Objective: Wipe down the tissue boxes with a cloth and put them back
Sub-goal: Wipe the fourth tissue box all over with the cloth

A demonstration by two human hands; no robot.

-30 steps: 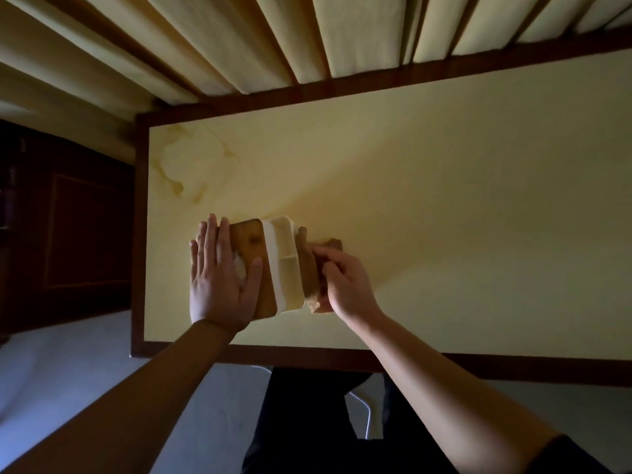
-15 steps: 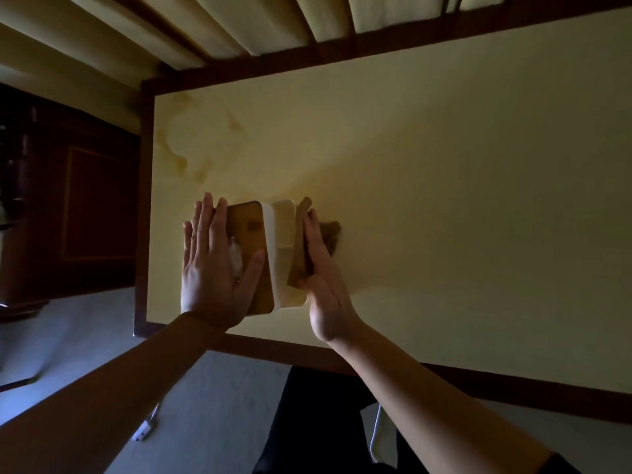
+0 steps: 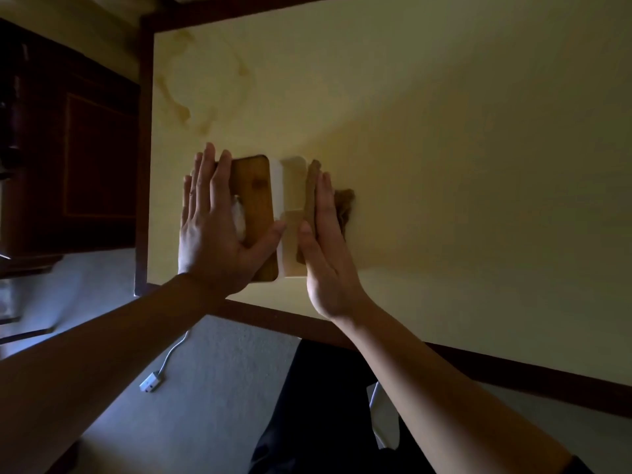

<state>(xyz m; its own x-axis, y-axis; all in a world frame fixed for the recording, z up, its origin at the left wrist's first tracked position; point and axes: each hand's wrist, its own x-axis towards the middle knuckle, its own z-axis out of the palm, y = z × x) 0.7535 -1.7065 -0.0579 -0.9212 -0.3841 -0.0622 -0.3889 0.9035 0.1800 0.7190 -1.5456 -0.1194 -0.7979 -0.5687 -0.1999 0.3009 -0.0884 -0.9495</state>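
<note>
Tissue box sits near the front left corner of the cream-topped desk, a white box with a wooden lid through whose slot a tuft of white tissue shows. The left hand lies flat on the lid with its fingers straight and its thumb spread toward the lid's right edge, steadying the box and gripping nothing. The right hand is also flat, fingers straight and together, and presses a brown cloth against the box's right side; the cloth bunches out beyond the fingers and touches the desk there. Judging by this, the wiping of this box is under way, with the right side being cleaned. Whether the lid or the other sides have been wiped cannot be told, since no visible difference marks a cleaned surface in this dim light. Only one box is in view, though the task speaks of several, so the others lie out of sight and their condition is unknown. What appears left is to finish the remaining faces of this box, set it in its place, and deal with any further boxes. A brownish ring stain marks the far left of the desk, and a white plug and cord lie on the floor below.
</note>
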